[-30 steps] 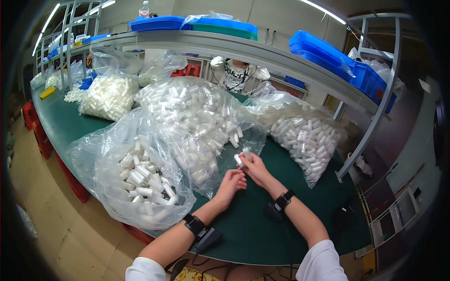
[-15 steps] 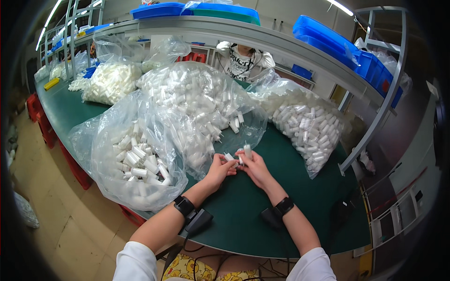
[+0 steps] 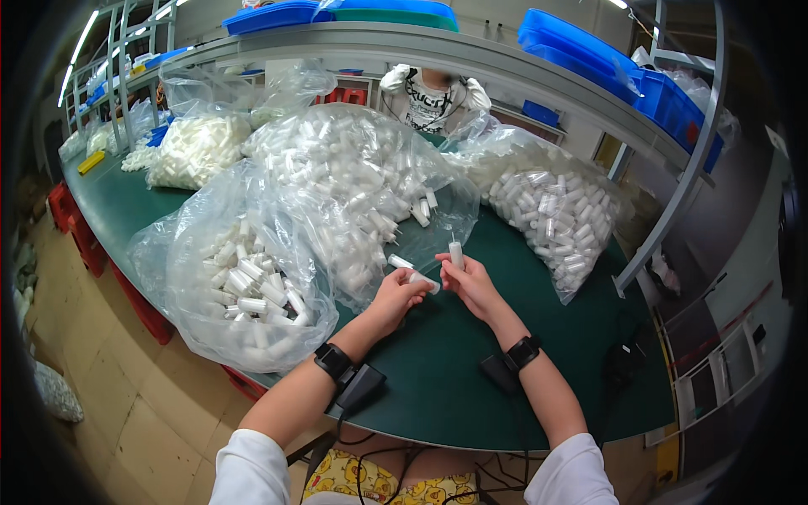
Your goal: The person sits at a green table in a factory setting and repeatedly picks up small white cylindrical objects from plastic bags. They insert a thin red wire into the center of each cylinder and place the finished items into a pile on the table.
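Observation:
My left hand [image 3: 399, 301] pinches a short white plastic cylinder [image 3: 425, 282], tilted toward my right hand. Close beyond those fingers is another white cylinder [image 3: 401, 262]; whether it touches the hand I cannot tell. My right hand [image 3: 473, 288] is closed on a white plastic tube [image 3: 455, 254] with a thin tip, held upright. A small gap parts the two hands above the green table [image 3: 471, 379]. To the left lies an open clear bag [image 3: 181, 303] of loose white cylinders [image 3: 250, 273]. Behind the hands, a larger bag [image 3: 337, 160] holds white tubes with thin tips.
A clear bag [image 3: 551, 210] of white cylinders lies to the right, another bag [image 3: 199, 150] at the far left. An overhead shelf [image 3: 497, 59] carries blue bins [image 3: 576, 55]. Across the table is a person [image 3: 432, 105]. Cables [image 3: 404, 463] hang over my lap.
My hands have moved apart from being nearly together. The upright tube has moved slightly right with my right hand. The cylinder in my left hand now shows more plainly.

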Demonstrator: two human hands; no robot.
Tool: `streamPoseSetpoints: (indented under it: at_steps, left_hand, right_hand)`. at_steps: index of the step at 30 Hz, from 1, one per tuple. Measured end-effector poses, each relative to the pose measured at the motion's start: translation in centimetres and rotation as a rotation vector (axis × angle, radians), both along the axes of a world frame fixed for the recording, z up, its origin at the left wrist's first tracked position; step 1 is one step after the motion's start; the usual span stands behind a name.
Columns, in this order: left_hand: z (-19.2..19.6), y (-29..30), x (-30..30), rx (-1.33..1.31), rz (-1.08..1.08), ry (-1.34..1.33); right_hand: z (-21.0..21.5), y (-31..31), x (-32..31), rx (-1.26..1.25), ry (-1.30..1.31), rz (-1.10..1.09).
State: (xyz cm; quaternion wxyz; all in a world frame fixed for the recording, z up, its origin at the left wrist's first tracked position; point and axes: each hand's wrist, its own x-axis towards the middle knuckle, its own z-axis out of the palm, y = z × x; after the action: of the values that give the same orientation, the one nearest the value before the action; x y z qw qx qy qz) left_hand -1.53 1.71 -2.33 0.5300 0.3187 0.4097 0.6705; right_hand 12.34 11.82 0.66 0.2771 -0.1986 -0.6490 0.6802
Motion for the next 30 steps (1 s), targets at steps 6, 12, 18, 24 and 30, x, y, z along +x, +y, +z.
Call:
streamPoseSetpoints:
  at_steps: [6,12,18,24,30]
  left_hand:
    - [0.0,0.0,0.2,0.100,-0.034,-0.120]
    - [-0.5,-0.1,0.1,0.071,-0.059,-0.085]
    - [0.4,-0.2,0.6,-0.005,-0.170,0.016]
    - [0.7,0.2,0.5,-0.019,-0.227,0.060]
    - [-0.7,0.5,-0.1,0.051,-0.211,-0.046]
  right_hand:
    - [-1.1,1.0,1.5,-0.380,0.236,0.115]
    - [-1.3,0.5,1.2,-0.432,0.226,0.139]
    - [-1.0,0.7,1.8,-0.435,0.257,0.161]
    - [-1.4,1.1,2.0,-0.288,0.276,-0.094]
    - [-2.4,1.9,1.8,-0.284,0.267,-0.132]
